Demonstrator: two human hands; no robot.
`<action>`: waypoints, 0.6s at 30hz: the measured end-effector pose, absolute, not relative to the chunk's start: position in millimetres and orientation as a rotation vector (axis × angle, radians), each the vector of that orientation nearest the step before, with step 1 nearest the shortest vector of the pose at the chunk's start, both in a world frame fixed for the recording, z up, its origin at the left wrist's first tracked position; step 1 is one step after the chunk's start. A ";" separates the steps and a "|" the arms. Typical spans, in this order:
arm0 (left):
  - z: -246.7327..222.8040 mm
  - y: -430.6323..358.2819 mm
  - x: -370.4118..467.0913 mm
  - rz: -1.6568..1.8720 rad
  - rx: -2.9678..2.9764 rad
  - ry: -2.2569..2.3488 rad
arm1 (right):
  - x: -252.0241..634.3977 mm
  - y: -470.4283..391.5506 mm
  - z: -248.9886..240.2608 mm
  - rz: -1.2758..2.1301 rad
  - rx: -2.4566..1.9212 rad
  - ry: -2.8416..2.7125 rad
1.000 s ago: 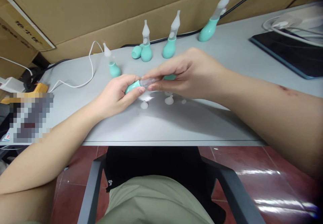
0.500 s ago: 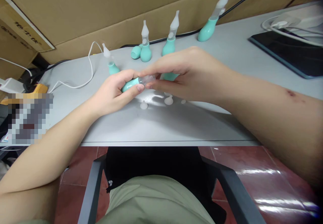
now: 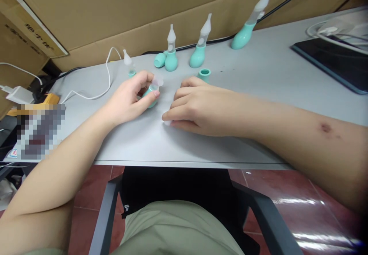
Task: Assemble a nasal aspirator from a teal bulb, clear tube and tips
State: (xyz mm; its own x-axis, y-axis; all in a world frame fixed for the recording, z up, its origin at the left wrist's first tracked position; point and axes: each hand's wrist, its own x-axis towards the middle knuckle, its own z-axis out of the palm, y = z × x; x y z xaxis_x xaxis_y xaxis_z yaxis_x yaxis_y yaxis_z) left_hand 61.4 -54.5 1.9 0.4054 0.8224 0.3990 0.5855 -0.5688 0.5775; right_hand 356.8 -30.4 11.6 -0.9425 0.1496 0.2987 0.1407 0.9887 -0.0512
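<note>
My left hand (image 3: 133, 97) is wrapped round a teal bulb (image 3: 153, 96) with a clear tube on its top, tilted up above the table. Low over the tabletop, my right hand (image 3: 198, 105) pinches a small white tip (image 3: 167, 122) between thumb and forefinger. A loose teal bulb (image 3: 204, 74) with an open mouth stands just behind my right hand, partly hidden. Behind my left hand is a teal bulb with a white nozzle (image 3: 128, 60), its lower part covered by the fingers.
Teal bulbs with white nozzles stand along the back, at centre (image 3: 171, 61), right of it (image 3: 197, 56) and far right (image 3: 242, 36). One teal bulb (image 3: 160, 60) lies down. A dark tablet (image 3: 330, 61) lies right; a white cable (image 3: 108, 71) and yellow object (image 3: 51, 99) are left.
My right hand has left the clear tube and moved down to the small white tip. My left hand now holds the bulb more upright. The open-mouthed bulb has come into clearer view.
</note>
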 end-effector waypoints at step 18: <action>0.1 -58.3 65.1 0.939 2.104 1.073 | 366.0 -22.2 27.3 0.732 -0.575 -2.174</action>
